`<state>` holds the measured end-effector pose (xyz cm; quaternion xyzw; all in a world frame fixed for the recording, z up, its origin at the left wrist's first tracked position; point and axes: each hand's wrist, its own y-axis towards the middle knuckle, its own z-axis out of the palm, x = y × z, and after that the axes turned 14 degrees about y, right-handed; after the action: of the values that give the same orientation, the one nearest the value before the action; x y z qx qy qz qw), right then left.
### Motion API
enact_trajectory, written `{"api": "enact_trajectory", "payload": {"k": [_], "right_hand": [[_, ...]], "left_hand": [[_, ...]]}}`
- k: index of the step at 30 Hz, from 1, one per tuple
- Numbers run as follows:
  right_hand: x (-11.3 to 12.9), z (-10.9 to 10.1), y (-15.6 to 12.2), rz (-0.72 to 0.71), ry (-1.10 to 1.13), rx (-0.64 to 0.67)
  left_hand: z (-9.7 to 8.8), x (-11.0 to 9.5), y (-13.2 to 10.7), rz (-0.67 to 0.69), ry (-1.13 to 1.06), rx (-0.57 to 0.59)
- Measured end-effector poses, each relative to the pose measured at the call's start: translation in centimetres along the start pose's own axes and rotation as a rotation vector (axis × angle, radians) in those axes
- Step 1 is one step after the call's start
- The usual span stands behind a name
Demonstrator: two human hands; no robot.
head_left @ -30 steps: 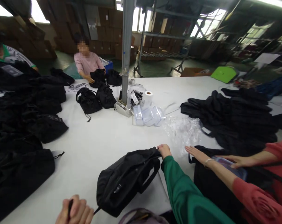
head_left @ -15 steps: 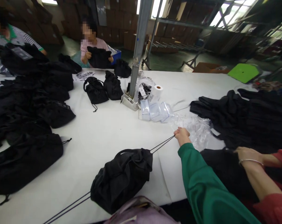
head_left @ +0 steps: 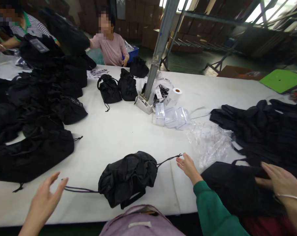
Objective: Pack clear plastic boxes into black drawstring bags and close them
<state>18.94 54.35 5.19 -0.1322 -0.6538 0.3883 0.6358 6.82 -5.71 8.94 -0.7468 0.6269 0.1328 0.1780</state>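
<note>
A black drawstring bag (head_left: 128,177) lies on the white table (head_left: 119,134) in front of me, its mouth gathered and a cord running out on each side. My left hand (head_left: 46,196) is at the end of the left cord, thumb and fingers apart, gripping nothing. By the knotted end of the right cord (head_left: 170,159) is my right hand (head_left: 188,166), its fingers stretched out and open.
Many black bags (head_left: 47,95) are heaped at left. A metal post (head_left: 159,49), label roll (head_left: 174,95), clear plastic pouches (head_left: 171,116) and crumpled film (head_left: 209,141) stand ahead. At right, a co-worker's braceleted hand (head_left: 283,180) works beside black fabric. Two people sit across.
Both cords were taut, the right one in my right hand; now they are slack and let go. My left hand has come into view. A person across has swung a black bag leftward.
</note>
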Motion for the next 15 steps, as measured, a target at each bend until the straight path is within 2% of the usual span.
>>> {"api": "enact_trajectory", "payload": {"k": [2, 3, 4, 6, 8, 10, 12, 15], "right_hand": [[-2.6, -0.8, -1.8, 0.043, -0.037, 0.023], [-4.0, -0.9, -2.8, 0.067, -0.049, 0.054], [-5.5, -0.7, -3.7, 0.09, -0.063, 0.099], [-8.6, 0.2, -5.3, 0.116, -0.108, 0.195], [-11.3, 1.6, -6.4, 0.127, -0.159, 0.269], [-13.4, 2.7, -6.8, 0.119, -0.175, 0.324], [-14.5, 2.9, -6.4, 0.11, -0.167, 0.332], [-15.0, 1.0, -4.7, 0.127, -0.203, 0.246]], "left_hand": [[0.3, -3.7, -1.9, 0.318, 0.221, -0.034], [0.7, -5.8, -3.3, 0.445, 0.267, 0.01], [1.3, -8.0, -4.8, 0.543, 0.306, 0.103], [3.1, -12.0, -7.5, 0.633, 0.414, 0.325], [5.2, -15.2, -9.1, 0.618, 0.478, 0.485], [7.0, -17.0, -9.3, 0.581, 0.545, 0.554], [8.2, -17.5, -8.4, 0.574, 0.595, 0.568], [9.9, -16.7, -6.1, 0.608, 0.526, 0.576]]}}
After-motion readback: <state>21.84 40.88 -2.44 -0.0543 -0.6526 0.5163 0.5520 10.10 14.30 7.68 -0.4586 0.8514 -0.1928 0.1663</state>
